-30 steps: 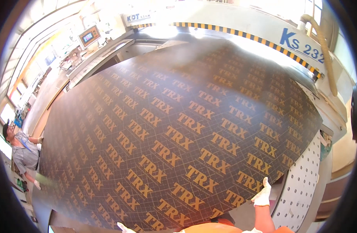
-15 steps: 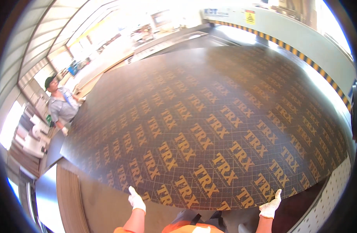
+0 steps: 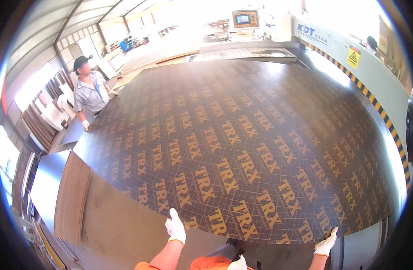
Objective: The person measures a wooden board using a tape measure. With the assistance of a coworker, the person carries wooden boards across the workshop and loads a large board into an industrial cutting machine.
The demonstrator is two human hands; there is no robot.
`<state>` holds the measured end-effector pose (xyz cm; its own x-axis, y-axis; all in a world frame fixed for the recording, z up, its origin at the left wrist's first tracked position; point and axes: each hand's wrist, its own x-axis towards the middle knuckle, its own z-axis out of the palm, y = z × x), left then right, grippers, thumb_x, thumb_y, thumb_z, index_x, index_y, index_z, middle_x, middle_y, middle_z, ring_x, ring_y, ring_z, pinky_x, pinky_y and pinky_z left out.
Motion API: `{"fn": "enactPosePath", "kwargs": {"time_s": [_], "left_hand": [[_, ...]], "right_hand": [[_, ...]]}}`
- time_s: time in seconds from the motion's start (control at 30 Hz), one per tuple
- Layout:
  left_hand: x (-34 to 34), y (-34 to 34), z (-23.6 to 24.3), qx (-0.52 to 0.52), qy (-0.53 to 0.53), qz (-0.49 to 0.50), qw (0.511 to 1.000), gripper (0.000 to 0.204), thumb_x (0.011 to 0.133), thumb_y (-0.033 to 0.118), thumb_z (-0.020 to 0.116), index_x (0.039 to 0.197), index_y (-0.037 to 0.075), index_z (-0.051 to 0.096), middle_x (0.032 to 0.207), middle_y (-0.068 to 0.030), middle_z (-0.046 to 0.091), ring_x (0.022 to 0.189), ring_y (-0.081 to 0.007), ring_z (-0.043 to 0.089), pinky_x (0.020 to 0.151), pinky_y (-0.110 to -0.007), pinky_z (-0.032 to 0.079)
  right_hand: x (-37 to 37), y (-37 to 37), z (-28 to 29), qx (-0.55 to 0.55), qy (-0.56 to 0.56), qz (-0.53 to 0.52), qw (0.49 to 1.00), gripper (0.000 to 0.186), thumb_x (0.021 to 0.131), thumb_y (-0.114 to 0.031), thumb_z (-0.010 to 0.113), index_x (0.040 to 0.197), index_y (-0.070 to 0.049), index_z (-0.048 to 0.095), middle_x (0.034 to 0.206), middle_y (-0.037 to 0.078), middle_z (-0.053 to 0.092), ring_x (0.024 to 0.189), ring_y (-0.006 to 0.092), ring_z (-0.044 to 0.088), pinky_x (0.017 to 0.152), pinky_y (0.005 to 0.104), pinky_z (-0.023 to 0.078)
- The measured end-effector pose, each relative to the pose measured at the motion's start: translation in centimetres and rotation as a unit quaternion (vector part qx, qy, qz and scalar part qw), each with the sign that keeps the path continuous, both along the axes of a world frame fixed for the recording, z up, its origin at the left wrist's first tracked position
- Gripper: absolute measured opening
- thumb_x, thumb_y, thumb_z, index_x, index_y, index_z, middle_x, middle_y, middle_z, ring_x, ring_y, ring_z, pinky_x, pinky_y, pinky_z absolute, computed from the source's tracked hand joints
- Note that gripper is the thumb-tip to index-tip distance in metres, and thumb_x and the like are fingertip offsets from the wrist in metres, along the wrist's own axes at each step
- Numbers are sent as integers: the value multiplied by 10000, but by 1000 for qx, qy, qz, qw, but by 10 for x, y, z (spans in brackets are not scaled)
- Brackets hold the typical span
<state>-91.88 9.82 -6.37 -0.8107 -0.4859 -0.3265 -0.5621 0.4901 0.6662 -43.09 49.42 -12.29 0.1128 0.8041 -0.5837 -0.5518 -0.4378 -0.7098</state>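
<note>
A large dark brown panel (image 3: 242, 153) with rows of gold print and a fine grid spans most of the view. Its near edge lies between my two white-gloved hands. My left hand (image 3: 176, 228) grips that edge left of my body, thumb up at the top face, fingers hidden below. Farther right along the same edge, my right hand (image 3: 327, 244) holds on in the same manner, its fingers mostly under the sheet. At the far left side of the panel stands a co-worker (image 3: 91, 94) in a grey shirt and dark cap, gloved hands near the panel's edge.
On the right runs a pale machine beam (image 3: 332, 40) with a yellow-black striped edge. A stack of boards (image 3: 71, 198) stands at the lower left, beside brown floor (image 3: 121, 216). At the back are a control screen (image 3: 245, 19) and a perforated machine table (image 3: 242, 54).
The view has turned, so the co-worker and machine beam sit farther right in it. The panel's near left edge now slants more and shows more floor. Both hands stay on the panel.
</note>
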Motion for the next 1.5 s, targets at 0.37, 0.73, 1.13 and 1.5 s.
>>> {"fn": "enactPosePath", "kwargs": {"time_s": [0.37,0.73,1.13,1.5], "left_hand": [[16,-61,-2,-112,156,-167,967,1145,888,364,885,1742,78,179,1756,-266,255,1639,-410,252,1351,-483,242],[88,49,-19,-290,349,-534,713,453,970,218,636,1387,44,623,1492,-217,589,1406,-413,504,1248,-572,338],[135,76,-51,-324,276,-518,742,622,1068,352,519,1608,43,503,1704,-198,440,1606,-404,333,1353,-552,183],[130,87,-39,-322,316,-505,736,564,1002,317,586,1494,41,590,1576,-206,539,1503,-410,437,1297,-557,273]], "right_hand": [[10,11,62,302,-789,118,523,788,894,-63,737,1614,4,425,1683,250,415,1542,444,412,1316,496,302],[-2,81,69,437,-724,307,436,509,1029,-211,529,1461,53,587,1617,281,501,1552,457,390,1330,551,245],[-3,113,49,491,-701,301,421,538,1038,-233,506,1484,59,576,1614,266,507,1545,436,386,1324,548,236],[-19,116,52,504,-698,307,405,533,954,-198,613,1427,44,567,1550,275,515,1487,453,422,1300,578,257]]}}
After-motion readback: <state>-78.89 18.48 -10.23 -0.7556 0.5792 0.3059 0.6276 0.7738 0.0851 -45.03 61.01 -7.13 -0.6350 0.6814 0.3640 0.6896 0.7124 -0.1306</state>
